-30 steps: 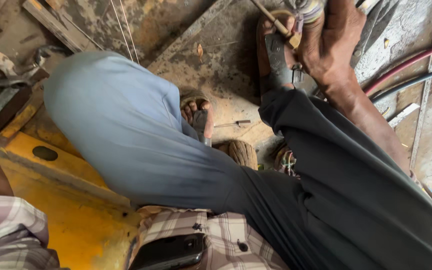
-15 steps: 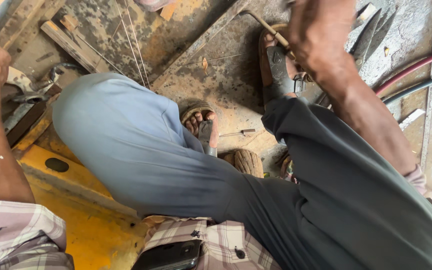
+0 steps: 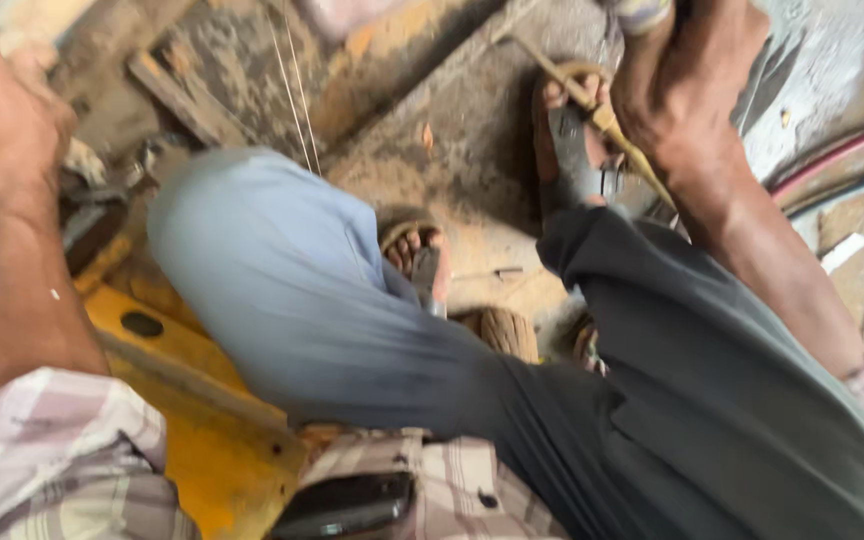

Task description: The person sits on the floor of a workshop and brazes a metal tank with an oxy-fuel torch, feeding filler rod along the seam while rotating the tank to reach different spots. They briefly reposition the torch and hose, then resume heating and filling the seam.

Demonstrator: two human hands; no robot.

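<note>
My right hand (image 3: 687, 90) is at the top right, above my right sandalled foot (image 3: 577, 150). It is shut on a thin brass-coloured rod (image 3: 552, 70) that slants from upper left down under the hand, and a striped handle end (image 3: 642, 12) shows above the fingers. My left hand (image 3: 2, 110) is raised at the top left and blurred; nothing can be made out in it and its fingers are unclear. My bent legs, one in light blue cloth (image 3: 282, 290) and one in dark cloth (image 3: 712, 400), fill the middle.
A yellow metal part (image 3: 202, 410) lies at the lower left under my left forearm. Red and black hoses (image 3: 832, 165) run along the right. My left sandalled foot (image 3: 422, 260) rests on the dirty floor (image 3: 472, 110). Wooden slats (image 3: 192, 100) and thin wires (image 3: 297, 90) lie farther off.
My left forearm and hand have come up into view at the left. My right hand has shifted toward the top edge while keeping hold of the rod.
</note>
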